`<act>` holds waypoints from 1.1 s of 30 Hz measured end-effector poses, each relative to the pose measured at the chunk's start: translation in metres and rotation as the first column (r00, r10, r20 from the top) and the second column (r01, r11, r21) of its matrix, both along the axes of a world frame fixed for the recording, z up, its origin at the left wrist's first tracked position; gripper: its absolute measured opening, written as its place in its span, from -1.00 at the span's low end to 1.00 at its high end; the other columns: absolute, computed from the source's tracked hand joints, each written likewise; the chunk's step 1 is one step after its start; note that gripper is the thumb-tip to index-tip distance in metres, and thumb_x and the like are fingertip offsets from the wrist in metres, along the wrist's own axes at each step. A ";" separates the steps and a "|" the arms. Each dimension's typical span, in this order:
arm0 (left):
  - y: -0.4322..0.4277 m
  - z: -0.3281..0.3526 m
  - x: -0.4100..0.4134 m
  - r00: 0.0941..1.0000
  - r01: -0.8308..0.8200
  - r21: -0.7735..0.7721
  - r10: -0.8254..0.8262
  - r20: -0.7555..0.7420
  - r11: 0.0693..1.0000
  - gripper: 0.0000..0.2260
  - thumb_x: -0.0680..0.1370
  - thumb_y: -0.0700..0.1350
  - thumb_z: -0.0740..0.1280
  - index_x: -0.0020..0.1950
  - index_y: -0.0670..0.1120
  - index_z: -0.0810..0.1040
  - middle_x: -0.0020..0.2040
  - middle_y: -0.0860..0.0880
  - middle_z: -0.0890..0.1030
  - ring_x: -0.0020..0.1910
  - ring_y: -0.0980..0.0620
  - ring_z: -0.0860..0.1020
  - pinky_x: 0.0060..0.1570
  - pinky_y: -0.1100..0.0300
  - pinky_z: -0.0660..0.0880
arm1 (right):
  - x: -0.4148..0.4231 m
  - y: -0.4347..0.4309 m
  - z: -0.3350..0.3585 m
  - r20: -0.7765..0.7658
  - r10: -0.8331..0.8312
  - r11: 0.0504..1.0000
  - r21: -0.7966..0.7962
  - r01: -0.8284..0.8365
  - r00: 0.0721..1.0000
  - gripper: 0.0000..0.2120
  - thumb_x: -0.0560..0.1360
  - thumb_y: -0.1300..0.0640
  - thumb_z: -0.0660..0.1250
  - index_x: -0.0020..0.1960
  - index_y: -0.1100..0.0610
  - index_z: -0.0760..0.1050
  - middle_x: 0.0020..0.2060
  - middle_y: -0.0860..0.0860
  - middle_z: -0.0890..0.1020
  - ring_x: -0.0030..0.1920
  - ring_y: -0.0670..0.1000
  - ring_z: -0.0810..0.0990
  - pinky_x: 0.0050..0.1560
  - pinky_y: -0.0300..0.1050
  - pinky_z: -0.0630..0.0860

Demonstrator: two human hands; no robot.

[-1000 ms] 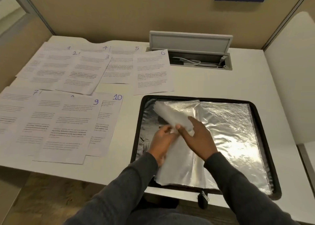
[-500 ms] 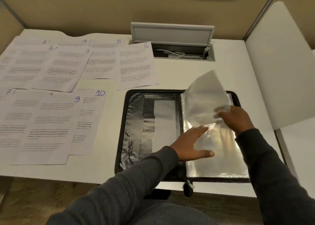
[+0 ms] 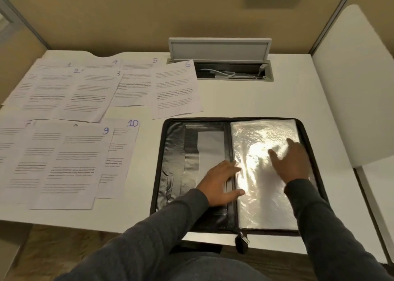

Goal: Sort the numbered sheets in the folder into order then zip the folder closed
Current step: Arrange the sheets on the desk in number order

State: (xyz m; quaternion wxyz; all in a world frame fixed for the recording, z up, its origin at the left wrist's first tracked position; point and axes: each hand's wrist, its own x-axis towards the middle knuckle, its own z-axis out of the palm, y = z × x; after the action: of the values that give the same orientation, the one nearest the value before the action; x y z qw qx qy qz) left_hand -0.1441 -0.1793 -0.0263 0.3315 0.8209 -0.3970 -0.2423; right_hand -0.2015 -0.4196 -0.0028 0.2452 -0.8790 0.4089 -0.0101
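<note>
A black zip folder (image 3: 170,153) lies open flat on the white desk. Its right half holds a stack of shiny clear sleeves (image 3: 262,199), lying flat. My left hand (image 3: 221,185) rests flat across the spine, fingers straight, touching the sleeves' inner edge. My right hand (image 3: 292,161) presses flat on the sleeves, fingers spread. The zip pull (image 3: 243,239) hangs over the desk's front edge. Numbered sheets lie spread to the left: a far row with sheet 6 (image 3: 177,91) at its right end, a near row with sheet 9 (image 3: 74,165) and sheet 10 (image 3: 125,136).
An open cable hatch (image 3: 219,50) with cables inside sits at the back of the desk (image 3: 255,97). A white panel (image 3: 358,89) stands along the right side. Partition walls close in the back and left.
The sleeves my right hand held raised have been turned over to the right and now lie flat. Both hands have come down flat on the folder.
</note>
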 end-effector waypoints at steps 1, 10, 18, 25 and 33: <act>0.012 -0.001 0.009 0.999 -0.046 0.002 0.046 0.018 0.999 -0.38 0.49 0.20 0.37 0.48 -0.02 0.37 0.53 -0.05 0.29 0.54 -0.04 0.16 0.53 0.04 0.09 | 0.011 0.013 0.000 -0.001 0.049 0.999 0.011 -0.049 0.999 -0.28 0.53 -0.14 0.37 0.55 0.19 0.26 0.51 0.27 0.31 0.52 0.27 0.27 0.50 0.20 0.25; 0.149 0.007 0.078 0.863 -0.463 0.114 0.418 0.283 0.879 -0.46 0.54 0.20 0.16 0.41 -0.08 0.45 0.42 -0.11 0.42 0.42 -0.09 0.35 0.43 0.06 0.26 | 0.136 0.135 -0.005 -0.073 0.586 0.808 -0.028 -0.589 0.807 -0.27 0.56 -0.24 0.28 0.59 0.10 0.19 0.61 0.19 0.12 0.60 0.23 0.07 0.56 0.20 0.11; 0.267 -0.013 0.123 0.755 -0.655 0.525 0.459 0.468 0.543 -0.37 0.61 0.25 -0.12 0.60 0.03 -0.20 0.59 -0.07 -0.27 0.57 -0.18 -0.23 0.50 -0.23 -0.19 | 0.240 0.215 -0.007 -0.256 0.736 0.640 -0.040 -0.767 0.627 -0.27 0.61 -0.30 0.12 0.65 -0.01 -0.01 0.63 0.15 -0.13 0.61 0.26 -0.12 0.58 0.24 -0.07; 0.303 -0.038 0.142 0.824 -0.565 0.590 0.363 0.435 0.577 -0.24 0.53 0.44 -0.11 0.58 0.00 0.19 0.59 -0.21 0.07 0.51 -0.34 0.11 0.34 -0.39 0.06 | 0.313 0.248 -0.017 -0.394 0.650 0.712 0.018 -0.702 0.650 -0.28 0.60 -0.38 -0.03 0.63 -0.17 -0.19 0.62 0.07 -0.29 0.59 0.31 -0.26 0.55 0.33 -0.21; 0.267 -0.040 0.133 0.849 -0.518 0.475 0.360 0.386 0.712 -0.15 0.45 0.51 0.01 0.59 0.02 0.14 0.59 -0.25 0.02 0.53 -0.36 0.04 0.33 -0.43 0.03 | 0.330 0.248 -0.034 -0.464 0.483 0.850 0.045 -0.525 0.742 -0.25 0.57 -0.43 -0.01 0.61 -0.21 -0.25 0.61 0.08 -0.31 0.57 0.39 -0.24 0.53 0.38 -0.11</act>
State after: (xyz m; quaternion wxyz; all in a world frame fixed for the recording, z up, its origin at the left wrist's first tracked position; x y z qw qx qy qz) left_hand -0.0109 0.0876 -0.0663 0.0668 0.9766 -0.1397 -0.1494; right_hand 0.1284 -0.1712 -0.0369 0.0956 -0.9433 0.2008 0.2463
